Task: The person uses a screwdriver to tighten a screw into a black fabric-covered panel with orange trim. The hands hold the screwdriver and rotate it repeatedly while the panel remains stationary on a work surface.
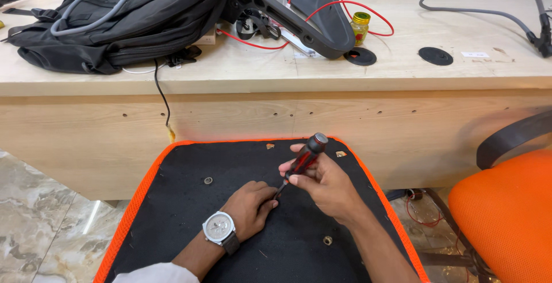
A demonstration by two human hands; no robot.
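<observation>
Both hands on seat panel: right hand grips screwdriver, left hand pinches tip; slip could jab fingers

Pretty basic office setup: a long light wood surface runs across the back, its front panel dotted with small holes, and two round black cable grommets sit toward its right end. The floor is glossy beige marble with grey veins, catching a streak of light. An orange chair with a dark armrest sits at the right.
</observation>
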